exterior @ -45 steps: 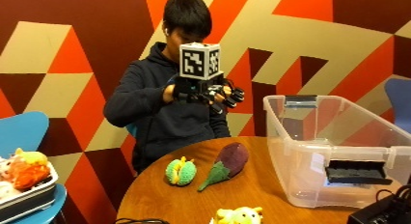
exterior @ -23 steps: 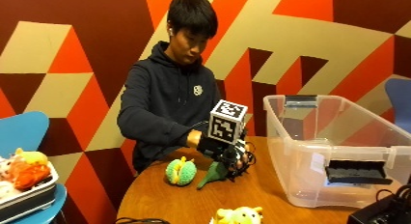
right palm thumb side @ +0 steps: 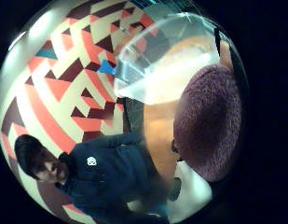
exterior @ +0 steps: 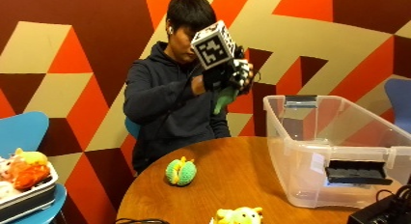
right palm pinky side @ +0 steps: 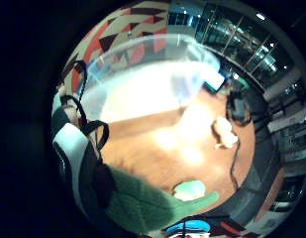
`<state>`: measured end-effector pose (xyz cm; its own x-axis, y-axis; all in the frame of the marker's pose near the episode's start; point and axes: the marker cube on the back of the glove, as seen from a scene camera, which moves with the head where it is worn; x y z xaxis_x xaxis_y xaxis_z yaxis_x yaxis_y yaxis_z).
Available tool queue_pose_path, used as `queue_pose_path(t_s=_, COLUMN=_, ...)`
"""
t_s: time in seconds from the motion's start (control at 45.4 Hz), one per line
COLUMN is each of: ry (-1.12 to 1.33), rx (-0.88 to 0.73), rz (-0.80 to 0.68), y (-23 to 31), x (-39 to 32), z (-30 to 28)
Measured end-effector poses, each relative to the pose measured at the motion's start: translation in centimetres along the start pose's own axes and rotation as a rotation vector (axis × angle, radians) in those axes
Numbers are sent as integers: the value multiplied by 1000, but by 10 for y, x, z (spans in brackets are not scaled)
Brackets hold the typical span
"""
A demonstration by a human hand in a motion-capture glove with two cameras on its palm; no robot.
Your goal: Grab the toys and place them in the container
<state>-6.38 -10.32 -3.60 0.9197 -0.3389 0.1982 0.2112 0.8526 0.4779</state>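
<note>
My right hand (exterior: 226, 73) is up at head height, fingers curled round the eggplant (exterior: 224, 98), so 1 toy is in my grip. Its purple body (right palm thumb side: 209, 123) fills the view off my palm on the thumb side, and its green stem end (right palm pinky side: 142, 201) hangs out past my little finger, so its long axis runs roughly up and down, stem end lowest.

Below my hand and off toward the container's side is the bin (exterior: 334, 147), open-topped and clear; its near rim is lower than my hand and to the side, well apart. I judge the next move must carry the eggplant sideways over that rim, then down.

Further down on the table (exterior: 238, 175), 2 toys wait: a green ball (exterior: 180, 171) beneath my hand, and a yellow one (exterior: 239, 216) at the near edge.
</note>
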Motion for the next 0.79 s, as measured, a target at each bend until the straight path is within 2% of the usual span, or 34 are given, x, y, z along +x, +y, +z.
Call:
queue_pose_path(t_s=0.154, ry=-137, rx=232, rz=-46, y=-41, x=-38, z=-36)
queue_pose_path(t_s=0.242, ry=-246, rx=350, rz=-3, y=-71, x=-30, z=-41)
queue_pose_path(t_s=0.308, ry=-297, rx=418, rz=25, y=-91, x=-24, z=-33)
queue_pose_path(t_s=0.374, ry=-268, rx=454, rz=-9, y=-100, x=-48, z=-5)
queue_pose_path(t_s=0.441, ry=-240, rx=413, rz=-19, y=-107, x=-70, z=26)
queue_pose_path(t_s=0.573, ry=-223, rx=185, rz=1, y=-125, x=-61, z=73)
queue_pose_path(t_s=0.683, ry=-209, rx=124, rz=23, y=-125, x=-45, z=71)
queue_pose_path(t_s=0.793, ry=-167, rx=54, rz=30, y=-103, x=-31, z=40)
